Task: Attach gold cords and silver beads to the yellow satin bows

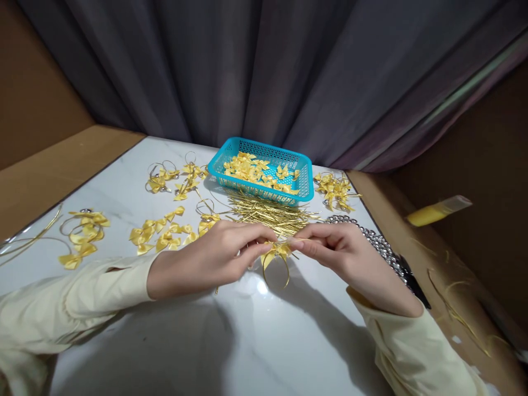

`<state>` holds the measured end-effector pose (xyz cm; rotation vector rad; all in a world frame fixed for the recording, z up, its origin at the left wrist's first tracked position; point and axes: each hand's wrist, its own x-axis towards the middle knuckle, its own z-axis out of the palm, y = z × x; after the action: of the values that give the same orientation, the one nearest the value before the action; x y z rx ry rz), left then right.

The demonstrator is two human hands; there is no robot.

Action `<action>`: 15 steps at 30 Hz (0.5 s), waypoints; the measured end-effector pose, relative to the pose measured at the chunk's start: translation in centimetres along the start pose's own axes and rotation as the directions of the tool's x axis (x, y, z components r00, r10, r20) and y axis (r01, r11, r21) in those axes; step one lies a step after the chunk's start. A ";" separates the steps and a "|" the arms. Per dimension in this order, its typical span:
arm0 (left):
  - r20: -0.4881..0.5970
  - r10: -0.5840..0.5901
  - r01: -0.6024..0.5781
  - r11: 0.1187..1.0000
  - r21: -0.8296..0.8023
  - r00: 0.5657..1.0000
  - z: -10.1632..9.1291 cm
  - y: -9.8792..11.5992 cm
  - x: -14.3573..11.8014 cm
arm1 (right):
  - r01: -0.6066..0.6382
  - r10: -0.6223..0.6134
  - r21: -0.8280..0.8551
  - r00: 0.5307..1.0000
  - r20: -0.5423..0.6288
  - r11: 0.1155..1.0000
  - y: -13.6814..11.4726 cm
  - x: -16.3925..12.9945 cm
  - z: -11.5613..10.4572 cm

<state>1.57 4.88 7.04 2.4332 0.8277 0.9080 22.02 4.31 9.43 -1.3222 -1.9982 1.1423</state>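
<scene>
Two hands pinch one yellow bow (pixel 279 251) between them: left hand (pixel 206 261) on its left, right hand (pixel 344 254) on its right, fingertips closed.

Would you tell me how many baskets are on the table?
1: a blue basket of yellow bows at the table's far edge, beyond both hands; no other shows.

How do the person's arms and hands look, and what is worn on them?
Both arms wear long, pale cream-yellow sleeves with loose folds, ending at the wrists. The left hand and right hand are bare: no gloves, and no rings, watch or markings show.
</scene>
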 end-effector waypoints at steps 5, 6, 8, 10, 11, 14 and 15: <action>-0.044 -0.018 0.019 1.000 0.006 0.999 -0.3 0.4 -0.2 | 0.193 -0.221 -0.248 0.971 -0.090 0.949 -0.6 -1.0 0.4; -0.055 -0.021 0.021 1.000 0.009 0.998 -0.4 0.5 -0.3 | 0.255 -0.301 -0.314 0.948 -0.105 0.915 -0.7 -1.3 0.6; -0.076 -0.019 0.021 1.000 0.024 0.997 -0.7 0.9 -0.4 | 0.366 -0.465 -0.457 0.877 -0.121 0.810 -0.9 -2.0 1.0; -0.086 -0.023 0.026 0.999 0.040 0.996 -0.8 1.3 -0.4 | 0.427 -0.591 -0.595 0.801 -0.101 0.681 -0.9 -2.7 1.3; -0.089 -0.027 0.031 0.998 0.045 0.996 -0.9 1.5 -0.4 | 0.442 -0.628 -0.647 0.775 -0.073 0.621 -0.9 -3.0 1.5; -0.100 -0.036 0.040 0.998 0.043 0.994 -1.0 1.9 -0.4 | 0.498 -0.690 -0.718 0.723 0.035 0.486 -1.0 -3.5 1.8; -0.105 -0.035 0.040 0.998 0.040 0.994 -1.0 2.0 -0.4 | 0.519 -0.707 -0.727 0.704 0.066 0.449 -1.2 -3.7 1.9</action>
<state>1.41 3.31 8.69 2.4139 0.9352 1.0211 21.50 0.04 9.57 -0.7684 -2.4854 -0.1953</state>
